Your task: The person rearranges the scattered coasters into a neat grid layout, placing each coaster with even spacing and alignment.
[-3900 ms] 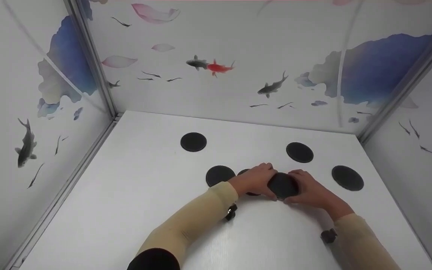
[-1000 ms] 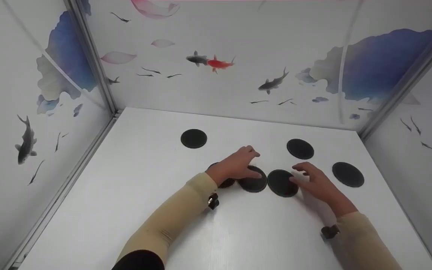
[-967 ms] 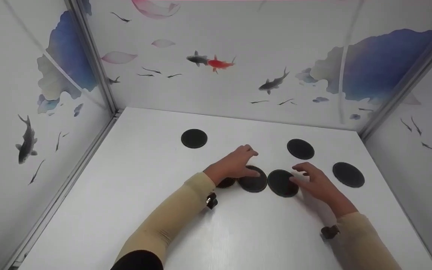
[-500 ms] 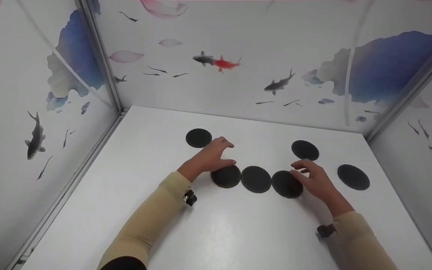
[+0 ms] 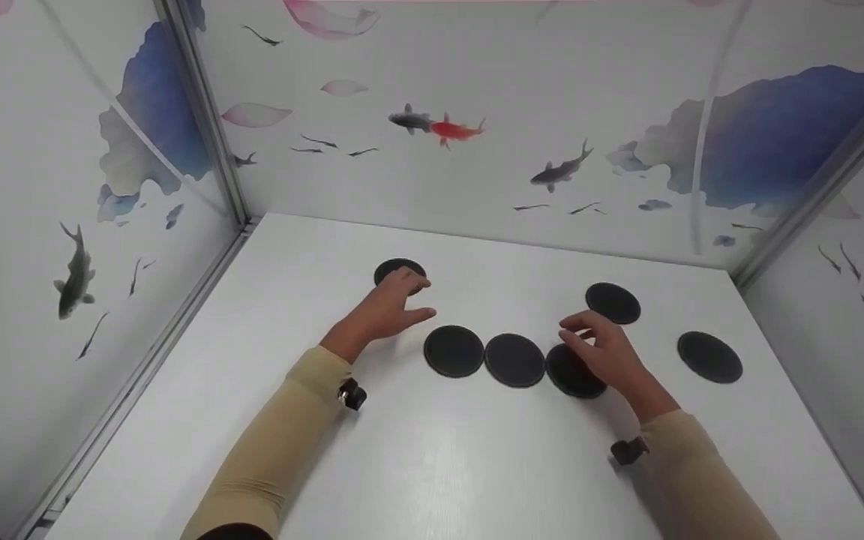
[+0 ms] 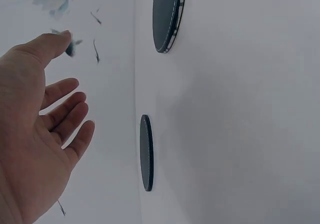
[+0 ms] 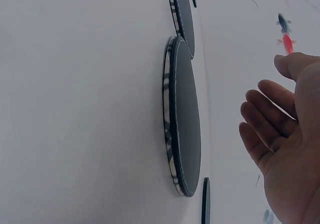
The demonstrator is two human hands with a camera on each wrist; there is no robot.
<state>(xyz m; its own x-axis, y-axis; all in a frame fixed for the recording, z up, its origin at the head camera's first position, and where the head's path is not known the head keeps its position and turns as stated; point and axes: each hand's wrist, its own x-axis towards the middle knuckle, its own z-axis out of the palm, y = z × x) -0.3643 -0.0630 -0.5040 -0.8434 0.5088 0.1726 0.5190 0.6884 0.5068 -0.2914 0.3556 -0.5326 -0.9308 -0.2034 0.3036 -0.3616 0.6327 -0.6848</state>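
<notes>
Three black round coasters lie in a row, edge to edge or nearly so: a left coaster (image 5: 454, 351), a middle coaster (image 5: 514, 361) and a right coaster (image 5: 573, 375). My left hand (image 5: 379, 309) hovers with fingers spread, partly hiding the back-left coaster (image 5: 394, 268). In the left wrist view that coaster (image 6: 146, 154) lies flat, apart from the hand. My right hand (image 5: 610, 354) hangs loosely curled over the right coaster and holds nothing. The right wrist view shows this coaster (image 7: 185, 119) with pale stitching and a light-and-dark band beneath its edge.
Two more black coasters lie on the white table (image 5: 432, 465): one at the back right (image 5: 613, 303), another at the far right (image 5: 709, 357). White panels printed with fish and petals (image 5: 432, 180) enclose the table at the back and both sides.
My hands have let go of the right coaster, which lies flat. The left hand has moved left, across the row to the back-left coaster. The right hand has shifted slightly left.
</notes>
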